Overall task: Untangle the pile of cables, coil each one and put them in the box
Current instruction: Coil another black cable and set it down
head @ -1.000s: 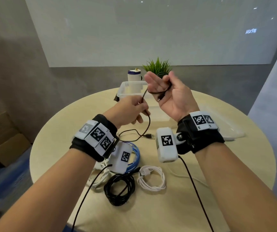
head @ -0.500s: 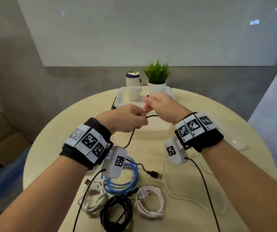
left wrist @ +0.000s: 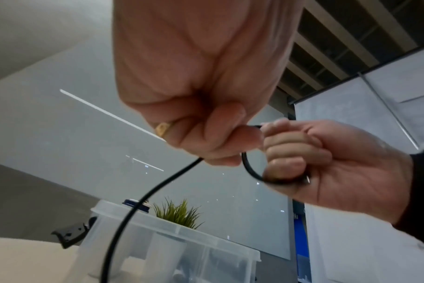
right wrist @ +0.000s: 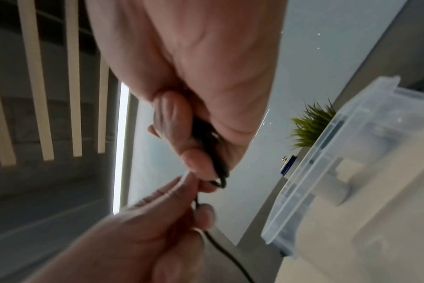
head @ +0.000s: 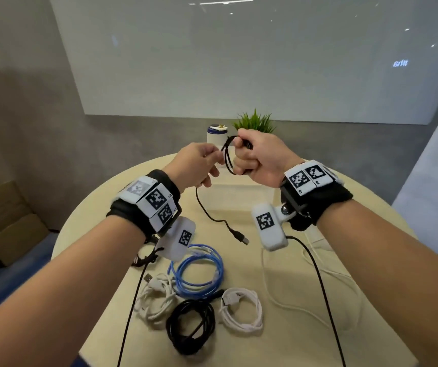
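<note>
Both hands clamp black cable (head: 214, 217): right (head: 259, 160) grips upright coil, left (head: 196, 168) pinches downward tail.

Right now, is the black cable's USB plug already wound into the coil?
No, the USB plug hangs loose below the left hand.

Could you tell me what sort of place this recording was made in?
Probably an office or meeting room: a round table, a projection screen on the wall, and a small potted plant.
</note>
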Tool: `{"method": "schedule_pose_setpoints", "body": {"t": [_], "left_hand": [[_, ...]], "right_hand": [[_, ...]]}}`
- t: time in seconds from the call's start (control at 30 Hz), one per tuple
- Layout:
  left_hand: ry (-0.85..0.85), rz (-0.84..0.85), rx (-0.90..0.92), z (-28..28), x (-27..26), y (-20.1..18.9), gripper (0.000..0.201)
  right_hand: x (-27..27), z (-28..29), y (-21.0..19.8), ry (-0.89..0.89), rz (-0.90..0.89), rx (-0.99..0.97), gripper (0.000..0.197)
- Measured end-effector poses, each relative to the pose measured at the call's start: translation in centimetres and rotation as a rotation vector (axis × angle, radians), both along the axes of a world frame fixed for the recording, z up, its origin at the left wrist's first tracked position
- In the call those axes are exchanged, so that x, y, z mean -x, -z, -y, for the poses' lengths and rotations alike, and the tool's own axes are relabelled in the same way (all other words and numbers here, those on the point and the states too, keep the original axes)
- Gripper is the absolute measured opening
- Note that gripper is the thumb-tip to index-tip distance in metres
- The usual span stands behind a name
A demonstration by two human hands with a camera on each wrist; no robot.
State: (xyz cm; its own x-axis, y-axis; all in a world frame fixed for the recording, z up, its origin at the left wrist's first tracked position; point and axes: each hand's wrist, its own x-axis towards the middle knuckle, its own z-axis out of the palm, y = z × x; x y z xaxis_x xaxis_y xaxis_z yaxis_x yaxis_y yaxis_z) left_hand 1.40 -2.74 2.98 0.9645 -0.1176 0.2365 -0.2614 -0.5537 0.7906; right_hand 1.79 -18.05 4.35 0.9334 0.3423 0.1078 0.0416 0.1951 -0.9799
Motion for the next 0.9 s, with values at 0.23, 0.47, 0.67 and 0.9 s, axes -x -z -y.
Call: {"method": "schedule_pose_setpoints", "body": {"t": [0.23, 0.47, 0.67, 0.9], "left_hand": [[0.174, -0.173, -0.196, -0.5, 5.4, 3.4, 0.022], [0.181, -0.18, -0.2, -0.5, 7.7, 4.6, 0.006], [-0.152, 0.147, -0.031, 0.1, 5.9, 4.4, 0.055], [-0.298, 0.386, 0.086, -0.3, 4.5, 4.2, 0.025]], "right_hand": [[3.3, -0.7, 1.4, 0.045, -0.058, -0.519, 0.035], [5.7, -0.7, 1.7, 0.177, 0.136, -0.143, 0.029], [6.4, -0.3, 1.8, -0.056, 0.079, -0.216, 0.038], [7.1, 0.5, 2.1, -0.096, 0.046, -0.264, 0.041]]}}
